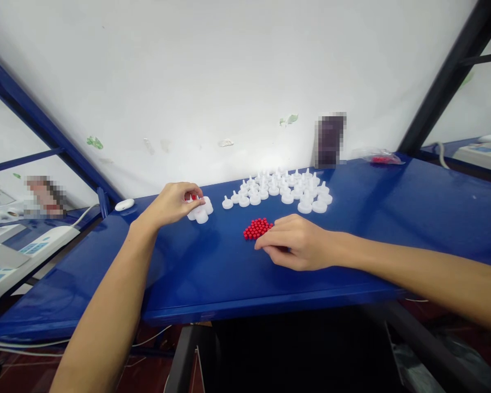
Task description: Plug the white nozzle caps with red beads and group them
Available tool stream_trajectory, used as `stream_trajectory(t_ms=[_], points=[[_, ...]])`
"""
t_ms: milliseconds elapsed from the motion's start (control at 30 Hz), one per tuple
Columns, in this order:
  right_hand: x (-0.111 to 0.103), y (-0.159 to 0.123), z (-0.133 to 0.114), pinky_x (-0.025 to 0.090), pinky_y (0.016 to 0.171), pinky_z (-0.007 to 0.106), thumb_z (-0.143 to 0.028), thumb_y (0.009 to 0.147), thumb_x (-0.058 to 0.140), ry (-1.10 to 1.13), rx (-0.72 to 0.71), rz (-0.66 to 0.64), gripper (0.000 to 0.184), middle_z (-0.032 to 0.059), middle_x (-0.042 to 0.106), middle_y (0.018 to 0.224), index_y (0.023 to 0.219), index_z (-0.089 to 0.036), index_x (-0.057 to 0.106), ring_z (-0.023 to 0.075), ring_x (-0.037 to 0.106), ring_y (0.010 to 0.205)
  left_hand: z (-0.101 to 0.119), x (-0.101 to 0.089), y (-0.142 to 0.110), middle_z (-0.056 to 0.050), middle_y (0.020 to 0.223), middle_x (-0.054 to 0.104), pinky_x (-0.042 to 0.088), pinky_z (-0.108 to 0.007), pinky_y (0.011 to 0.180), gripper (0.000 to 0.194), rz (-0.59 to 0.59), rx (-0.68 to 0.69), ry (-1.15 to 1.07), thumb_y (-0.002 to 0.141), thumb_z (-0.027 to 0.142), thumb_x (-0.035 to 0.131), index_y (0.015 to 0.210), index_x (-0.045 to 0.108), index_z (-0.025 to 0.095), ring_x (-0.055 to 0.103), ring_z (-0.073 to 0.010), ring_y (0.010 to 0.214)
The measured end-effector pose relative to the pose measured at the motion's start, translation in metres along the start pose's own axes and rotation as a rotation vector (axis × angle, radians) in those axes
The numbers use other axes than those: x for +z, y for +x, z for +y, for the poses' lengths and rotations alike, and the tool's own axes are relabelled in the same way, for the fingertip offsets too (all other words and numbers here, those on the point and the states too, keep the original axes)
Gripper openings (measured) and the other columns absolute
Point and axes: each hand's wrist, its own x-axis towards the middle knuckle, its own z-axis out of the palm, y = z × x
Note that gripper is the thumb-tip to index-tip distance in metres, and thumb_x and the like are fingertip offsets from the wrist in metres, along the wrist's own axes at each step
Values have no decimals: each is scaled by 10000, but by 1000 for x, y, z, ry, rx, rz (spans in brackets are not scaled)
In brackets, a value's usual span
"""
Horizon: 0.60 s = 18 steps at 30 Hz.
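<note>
My left hand (175, 203) is closed, thumb and forefinger together, at a small group of white nozzle caps (202, 217) on the blue table. Its fingertips are around one white nozzle cap (207, 206); a bit of red shows between the fingers. My right hand (297, 242) is closed in a pinch at the near right edge of a pile of small red tip caps (256, 228). Whatever its fingertips hold is hidden. Behind the pile stands a large cluster of white nozzle caps (287, 196), spouts pointing up.
A white earbud case (125, 204) lies at the table's left. A blurred dark phone (329, 141) leans on the wall, with a plastic bag of red pieces (380, 158) to its right. Power strips (36, 248) sit beyond the blue frame at left.
</note>
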Motion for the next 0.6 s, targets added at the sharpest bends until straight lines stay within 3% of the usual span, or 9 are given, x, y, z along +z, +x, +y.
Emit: stream_trajectory(t_ms=[367, 600], points=[[0, -1, 0, 416, 541, 245, -141, 927, 496, -6, 20, -45, 227, 0, 716, 684, 966, -153, 719, 96, 541, 516, -4, 0, 0, -78, 941, 718, 463, -323, 758, 378, 63, 49, 44, 885, 561, 626, 884, 731, 197, 642, -209, 831], [-1, -1, 1, 419, 546, 249, -138, 927, 497, -14, 27, -51, 230, -3, 713, 682, 974, -152, 722, 97, 545, 520, 1, -3, 0, -84, 895, 708, 456, -324, 733, 355, 146, 29, 78, 918, 498, 563, 852, 720, 187, 630, -209, 799]])
